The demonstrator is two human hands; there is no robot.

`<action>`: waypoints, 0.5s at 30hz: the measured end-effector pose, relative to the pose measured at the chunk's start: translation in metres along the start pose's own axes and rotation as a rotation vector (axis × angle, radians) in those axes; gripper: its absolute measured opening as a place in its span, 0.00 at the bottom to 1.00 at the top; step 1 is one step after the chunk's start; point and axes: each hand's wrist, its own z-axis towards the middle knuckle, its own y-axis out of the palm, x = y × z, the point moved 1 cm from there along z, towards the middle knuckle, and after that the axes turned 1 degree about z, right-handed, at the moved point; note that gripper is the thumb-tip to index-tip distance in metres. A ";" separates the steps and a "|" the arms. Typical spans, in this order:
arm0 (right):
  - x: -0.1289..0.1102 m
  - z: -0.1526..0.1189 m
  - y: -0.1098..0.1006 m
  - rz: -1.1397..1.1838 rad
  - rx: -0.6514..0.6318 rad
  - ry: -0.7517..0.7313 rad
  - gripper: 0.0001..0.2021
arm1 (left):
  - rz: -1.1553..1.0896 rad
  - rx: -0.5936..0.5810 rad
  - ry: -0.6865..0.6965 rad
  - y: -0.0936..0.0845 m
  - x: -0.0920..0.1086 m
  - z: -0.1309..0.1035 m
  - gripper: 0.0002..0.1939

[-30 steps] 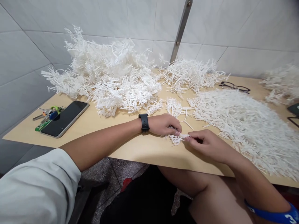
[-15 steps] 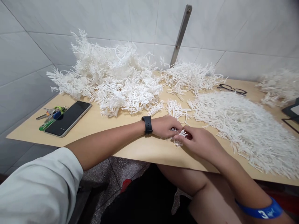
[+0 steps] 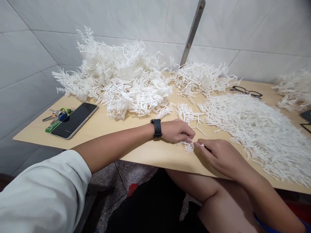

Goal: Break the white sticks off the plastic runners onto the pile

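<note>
My left hand (image 3: 178, 131), with a black watch on its wrist, is closed near the table's front edge, around part of a small bunch of white branching strands (image 3: 188, 147). The ends of this bunch poke out below the fingers. Just to the right, my right hand (image 3: 217, 155) pinches thumb against forefinger. A small white tip (image 3: 202, 145) shows at its fingers, along with something dark that I cannot make out. The two sets of fingertips nearly meet. Behind my left hand lies a little cluster of similar white strands (image 3: 186, 112).
A large tangled heap of white strands (image 3: 126, 77) fills the back left. Another pile (image 3: 204, 77) is against the wall, and a flat spread of short white pieces (image 3: 257, 129) covers the right. A phone (image 3: 74, 121), keys (image 3: 54, 115) and eyeglasses (image 3: 246, 91) lie on the table (image 3: 143, 155).
My right hand has drawn slightly away to the right from the bunch and now pinches at its edge. My left hand keeps its hold. The view has shifted a little.
</note>
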 end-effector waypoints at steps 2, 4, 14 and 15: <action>-0.001 -0.004 -0.001 0.005 -0.053 -0.013 0.25 | -0.003 -0.009 0.020 0.001 -0.001 0.000 0.14; -0.002 -0.007 -0.003 -0.006 -0.110 0.002 0.26 | -0.008 -0.015 0.044 0.002 -0.002 0.001 0.14; -0.006 -0.021 0.000 -0.060 -0.096 0.081 0.26 | -0.019 -0.033 0.031 0.003 -0.001 0.000 0.14; -0.007 -0.025 0.002 -0.060 -0.070 0.085 0.26 | -0.025 -0.028 0.033 0.003 -0.002 0.000 0.14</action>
